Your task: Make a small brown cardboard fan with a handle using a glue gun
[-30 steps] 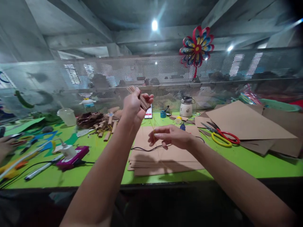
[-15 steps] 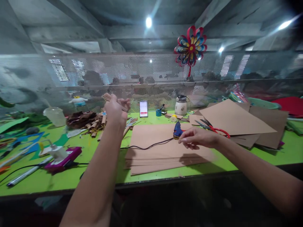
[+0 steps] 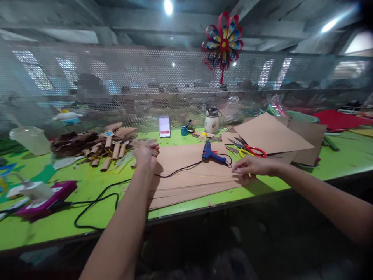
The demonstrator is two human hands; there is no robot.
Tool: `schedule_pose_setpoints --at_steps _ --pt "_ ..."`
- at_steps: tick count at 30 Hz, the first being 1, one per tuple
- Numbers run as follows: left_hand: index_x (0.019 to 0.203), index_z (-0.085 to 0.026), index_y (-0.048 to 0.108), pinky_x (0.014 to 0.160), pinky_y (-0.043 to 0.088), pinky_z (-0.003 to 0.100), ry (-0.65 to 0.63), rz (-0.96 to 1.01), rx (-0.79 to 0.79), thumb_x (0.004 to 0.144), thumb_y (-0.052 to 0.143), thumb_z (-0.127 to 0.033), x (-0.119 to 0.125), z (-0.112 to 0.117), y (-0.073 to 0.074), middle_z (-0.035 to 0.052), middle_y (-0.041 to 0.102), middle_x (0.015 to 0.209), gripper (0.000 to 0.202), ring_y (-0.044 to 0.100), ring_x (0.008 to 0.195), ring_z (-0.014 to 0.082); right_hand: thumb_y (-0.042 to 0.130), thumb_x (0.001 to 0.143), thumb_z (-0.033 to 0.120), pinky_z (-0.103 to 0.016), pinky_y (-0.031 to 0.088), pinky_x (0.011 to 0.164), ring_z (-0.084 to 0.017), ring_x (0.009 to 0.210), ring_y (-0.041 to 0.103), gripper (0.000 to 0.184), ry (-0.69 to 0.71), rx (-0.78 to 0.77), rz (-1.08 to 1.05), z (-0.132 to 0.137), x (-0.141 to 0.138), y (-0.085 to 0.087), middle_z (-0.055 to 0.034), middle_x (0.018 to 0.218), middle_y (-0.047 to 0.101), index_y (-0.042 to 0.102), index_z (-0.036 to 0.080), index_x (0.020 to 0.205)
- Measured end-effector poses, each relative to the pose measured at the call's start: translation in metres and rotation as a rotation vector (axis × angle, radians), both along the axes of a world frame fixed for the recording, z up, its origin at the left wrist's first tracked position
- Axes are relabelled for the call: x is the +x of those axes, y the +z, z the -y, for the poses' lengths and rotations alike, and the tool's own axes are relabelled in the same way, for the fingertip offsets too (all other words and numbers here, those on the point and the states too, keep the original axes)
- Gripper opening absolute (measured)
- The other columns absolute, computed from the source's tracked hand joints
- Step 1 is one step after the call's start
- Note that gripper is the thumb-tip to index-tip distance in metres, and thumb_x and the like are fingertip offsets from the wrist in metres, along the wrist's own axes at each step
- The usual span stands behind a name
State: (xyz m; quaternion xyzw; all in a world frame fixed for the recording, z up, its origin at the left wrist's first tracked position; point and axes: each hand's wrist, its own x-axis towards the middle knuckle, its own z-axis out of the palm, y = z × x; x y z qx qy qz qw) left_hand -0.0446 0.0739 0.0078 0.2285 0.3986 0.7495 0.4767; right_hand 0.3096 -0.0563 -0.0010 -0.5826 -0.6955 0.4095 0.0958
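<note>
My left hand point(image 3: 145, 155) is closed around a small bundle of thin brown paper strips point(image 3: 142, 144), at the left edge of a stack of brown paper sheets point(image 3: 180, 159). My right hand point(image 3: 250, 167) is over the stack's right edge, its fingertips pinched together. A faint yellow string point(image 3: 201, 175) crosses the sheets toward those fingertips; its ends are hard to make out. Between the hands a blue glue gun point(image 3: 214, 154) with a red trigger lies on the stack. Scissors with red handles point(image 3: 255, 151) lie just beyond my right hand.
Brown paper rolls point(image 3: 106, 163) tied in yellow pile up at left. A black cord point(image 3: 96, 200) and a purple power strip point(image 3: 49, 200) lie at front left. A phone point(image 3: 164, 127), a blue-green pot point(image 3: 184, 131) and a flask point(image 3: 211, 121) stand behind. Large brown sheets point(image 3: 274, 134) lie at right.
My left hand has come down toward the table with the strips. My right hand has shifted slightly right, uncovering the glue gun's handle. The camera view has turned right and tilted down.
</note>
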Motion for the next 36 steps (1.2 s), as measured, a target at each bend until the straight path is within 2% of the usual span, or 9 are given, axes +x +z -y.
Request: schedule_pose_setpoints --at_steps 4,8,12,19,25,27,29,31,36 --pt "0.085 -0.019 0.04 0.045 0.042 0.02 0.057 -0.022 0.027 0.093 0.037 -0.021 -0.008 -0.003 -0.002 -0.0058 0.048 0.05 0.008 0.051 0.042 0.0111 0.06 0.075 0.04 -0.023 0.04 0.043 -0.014 0.045 0.056 0.031 -0.084 0.189 0.227 -0.008 0.02 0.0 -0.0044 0.056 0.062 0.06 0.015 0.057" --pt "0.084 -0.02 0.04 0.046 0.044 0.021 0.058 -0.021 0.004 0.092 0.038 -0.016 -0.013 -0.007 -0.004 -0.0058 0.047 0.053 0.009 0.048 0.042 0.01 0.062 0.071 0.032 -0.025 0.036 0.049 -0.014 0.051 0.053 0.023 -0.167 0.36 0.272 -0.01 0.025 0.001 -0.0022 0.054 0.058 0.058 0.016 0.055" --pt "0.084 -0.02 0.04 0.044 0.043 0.02 0.042 0.001 -0.049 0.093 0.036 -0.018 -0.016 -0.009 -0.005 -0.0044 0.048 0.054 0.01 0.051 0.045 0.0112 0.058 0.075 0.032 -0.025 0.036 0.055 -0.015 0.058 0.053 0.018 -0.131 0.465 0.211 -0.002 -0.001 -0.003 -0.0012 0.058 0.059 0.062 0.017 0.066" --pt "0.08 -0.018 0.04 0.045 0.044 0.017 0.021 0.049 -0.048 0.093 0.039 -0.017 -0.019 -0.005 -0.001 -0.0053 0.048 0.052 0.014 0.052 0.044 0.0086 0.049 0.083 0.043 -0.025 0.03 0.054 -0.012 0.054 0.041 0.032 -0.027 0.597 0.062 0.002 -0.044 -0.015 0.0034 0.057 0.046 0.05 0.019 0.061" --pt "0.073 -0.018 0.041 0.047 0.045 0.018 -0.001 0.074 0.016 0.093 0.04 -0.019 -0.018 0.003 0.002 -0.0051 0.048 0.046 0.019 0.054 0.043 0.0096 0.039 0.09 0.046 -0.026 0.028 0.048 -0.011 0.046 0.035 0.047 -0.121 0.693 -0.062 -0.015 -0.08 -0.022 0.0052 0.047 0.034 0.038 0.021 0.05" --pt "0.072 -0.018 0.042 0.048 0.046 0.019 -0.019 0.073 0.054 0.092 0.042 -0.021 -0.016 0.006 0.003 -0.0055 0.047 0.045 0.02 0.055 0.043 0.0103 0.051 0.084 0.036 -0.025 0.037 0.054 -0.012 0.054 0.047 0.03 -0.109 0.706 -0.15 -0.021 -0.098 -0.019 0.0011 0.058 0.052 0.055 0.018 0.06" --pt "0.07 -0.018 0.042 0.047 0.045 0.019 -0.045 0.067 0.09 0.092 0.041 -0.021 -0.011 0.01 0.005 -0.0054 0.048 0.044 0.022 0.055 0.043 0.0107 0.058 0.076 0.024 -0.027 0.046 0.064 -0.016 0.073 0.057 0.014 -0.047 0.707 -0.253 -0.028 -0.118 -0.013 -0.006 0.087 0.064 0.066 0.016 0.085" --pt "0.07 -0.018 0.043 0.046 0.043 0.019 -0.075 0.063 0.129 0.091 0.041 -0.022 -0.005 0.014 0.005 -0.0056 0.048 0.043 0.022 0.055 0.042 0.0112 0.06 0.074 0.02 -0.031 0.05 0.073 -0.019 0.088 0.06 0.028 -0.002 0.686 -0.347 -0.037 -0.14 -0.005 -0.0109 0.107 0.062 0.067 0.016 0.1" --pt "0.07 -0.018 0.044 0.049 0.045 0.024 -0.144 0.076 0.23 0.085 0.054 -0.03 0.014 0.022 0.0 -0.0055 0.05 0.046 0.021 0.058 0.046 0.014 0.066 0.075 0.027 -0.035 0.052 0.081 -0.022 0.1 0.062 0.035 0.018 0.62 -0.508 -0.067 -0.196 0.002 -0.0131 0.111 0.065 0.063 0.015 0.108"
